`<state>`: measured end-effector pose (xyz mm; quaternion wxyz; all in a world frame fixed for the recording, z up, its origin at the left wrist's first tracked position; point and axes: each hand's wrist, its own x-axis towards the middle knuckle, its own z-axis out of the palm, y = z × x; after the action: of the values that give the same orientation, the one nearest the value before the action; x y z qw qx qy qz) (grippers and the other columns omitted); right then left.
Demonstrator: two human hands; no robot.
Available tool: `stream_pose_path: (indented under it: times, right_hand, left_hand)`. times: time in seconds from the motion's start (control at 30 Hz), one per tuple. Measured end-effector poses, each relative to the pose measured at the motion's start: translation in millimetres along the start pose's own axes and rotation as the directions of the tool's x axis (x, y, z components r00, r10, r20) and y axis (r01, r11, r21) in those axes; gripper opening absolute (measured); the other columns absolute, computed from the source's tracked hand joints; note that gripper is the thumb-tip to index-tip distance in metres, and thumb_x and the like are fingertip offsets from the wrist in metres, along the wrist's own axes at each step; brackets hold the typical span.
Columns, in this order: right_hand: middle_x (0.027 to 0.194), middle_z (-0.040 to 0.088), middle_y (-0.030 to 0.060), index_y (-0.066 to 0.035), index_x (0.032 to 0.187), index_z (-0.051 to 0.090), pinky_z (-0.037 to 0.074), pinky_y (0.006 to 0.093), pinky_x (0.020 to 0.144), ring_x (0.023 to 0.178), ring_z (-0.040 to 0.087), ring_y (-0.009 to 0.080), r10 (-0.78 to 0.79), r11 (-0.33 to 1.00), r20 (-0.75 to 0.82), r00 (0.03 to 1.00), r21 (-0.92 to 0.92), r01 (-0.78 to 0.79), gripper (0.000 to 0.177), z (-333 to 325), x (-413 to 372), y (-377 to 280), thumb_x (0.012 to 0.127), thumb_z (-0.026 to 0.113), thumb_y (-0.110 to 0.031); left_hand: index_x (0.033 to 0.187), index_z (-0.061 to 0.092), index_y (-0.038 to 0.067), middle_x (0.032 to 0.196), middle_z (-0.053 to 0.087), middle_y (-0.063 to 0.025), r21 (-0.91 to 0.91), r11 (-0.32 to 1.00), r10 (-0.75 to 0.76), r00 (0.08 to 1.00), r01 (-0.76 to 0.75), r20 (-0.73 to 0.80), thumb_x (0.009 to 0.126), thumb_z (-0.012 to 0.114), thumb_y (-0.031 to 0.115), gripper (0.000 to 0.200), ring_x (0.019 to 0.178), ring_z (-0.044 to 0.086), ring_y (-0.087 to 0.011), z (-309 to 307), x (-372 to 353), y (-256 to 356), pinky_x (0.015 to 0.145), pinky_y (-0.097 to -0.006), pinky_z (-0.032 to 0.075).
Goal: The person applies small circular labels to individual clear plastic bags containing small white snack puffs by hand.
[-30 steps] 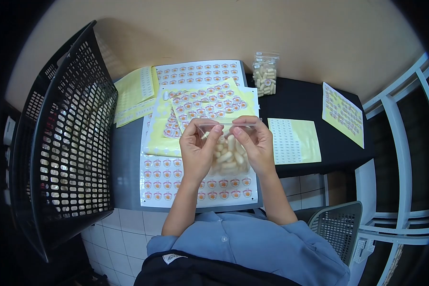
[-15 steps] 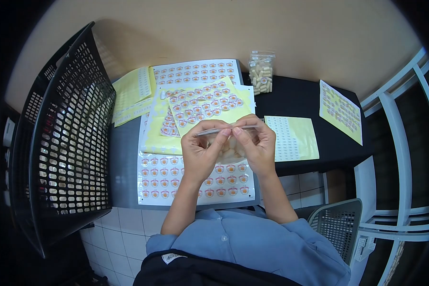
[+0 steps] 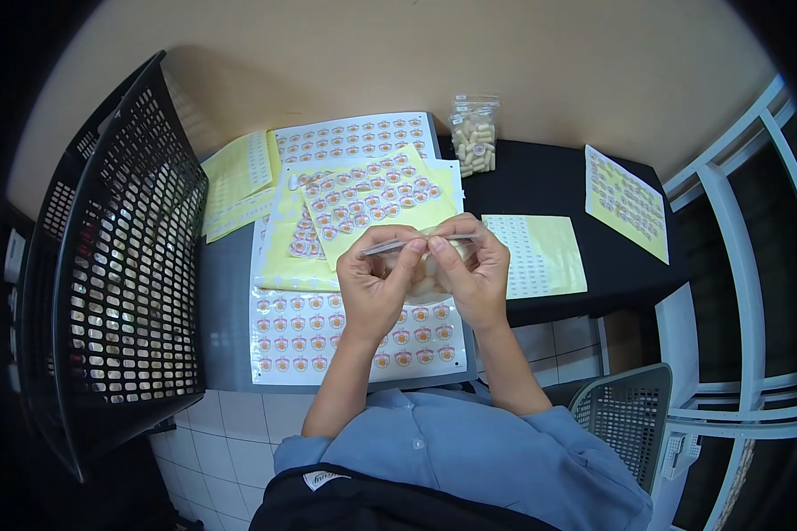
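Observation:
A clear plastic bag with pale capsules in it hangs between my two hands above the sticker sheets. My left hand pinches the left part of its top edge, and my right hand pinches the right part. Both thumbs nearly meet at the middle of that edge. Beneath and behind the hands lie a white sheet of round stickers and a yellow-backed sticker sheet. Another yellow sheet with small labels lies just right of my right hand.
Bags of capsules stand against the wall at the back. A tall black perforated basket rises at the left. One more sticker sheet lies on the black cloth at right. A grey-green chair stands at lower right.
The view has shifted slightly, so the table things appear a little further left. My hands keep their pinch on the bag's top edge, nearly in the same pose.

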<state>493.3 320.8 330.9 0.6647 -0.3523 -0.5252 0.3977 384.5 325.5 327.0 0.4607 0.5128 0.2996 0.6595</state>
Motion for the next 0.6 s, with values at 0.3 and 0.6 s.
stream_pose_path:
  times: [0.3,0.6]
  right_hand:
    - [0.079,0.054,0.0057,0.001,0.08,0.053,0.041,0.0227,0.068,0.074,0.052,0.0097,-0.042,0.999,0.004,0.999,-0.023,0.042,0.008,-10,-1,6,0.077,0.055,-0.006]
    - [0.081,0.052,0.0051,0.001,0.082,0.052,0.039,0.0213,0.071,0.077,0.049,0.0087,-0.034,0.997,-0.044,0.998,0.071,0.037,0.008,-17,-2,7,0.079,0.053,-0.007]
  left_hand:
    - [0.083,0.056,-0.002,0.079,0.059,-0.0058,0.015,1.0,0.027,1.0,-0.027,0.001,0.076,0.057,0.0,0.007,0.067,0.055,-0.0056,5,0,-4,0.054,-0.0154,0.044]
    - [0.084,0.055,-0.002,0.082,0.059,-0.007,0.015,1.0,-0.025,0.999,0.025,-0.023,0.075,0.058,-0.001,0.01,0.073,0.057,-0.0084,10,-1,-8,0.06,-0.0184,0.046]
